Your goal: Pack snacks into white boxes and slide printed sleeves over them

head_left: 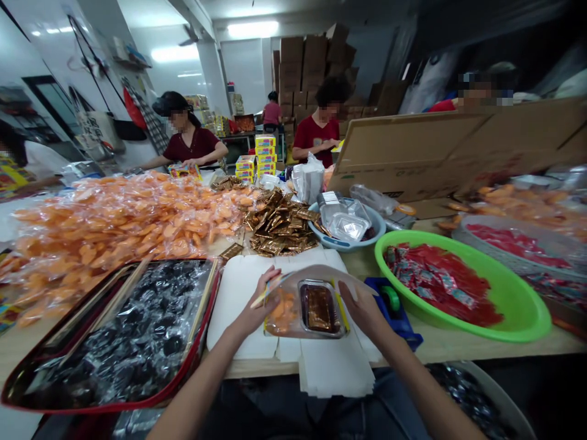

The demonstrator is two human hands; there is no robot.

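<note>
My left hand (257, 302) and my right hand (364, 310) grip opposite sides of a clear plastic bag (287, 299) held just above the table. Inside the bag sit a small foil tray (321, 308) with a dark brown sweet and several orange wrapped sweets (283, 311). A yellow strip (342, 311) shows along the bag's right side. Beneath my hands lies a flat white cardboard box blank (243, 305), partly hidden by the bag. The blue tape dispenser (389, 302) is close to my right hand, apart from it.
A red-rimmed tray of black wrapped sweets (110, 333) lies left. Heaps of orange sachets (128, 220) and gold sachets (279, 223) cover the table ahead. A green basin of red packets (458, 287) stands right. Co-workers (190, 131) (321, 122) work beyond, before stacked cartons (298, 70).
</note>
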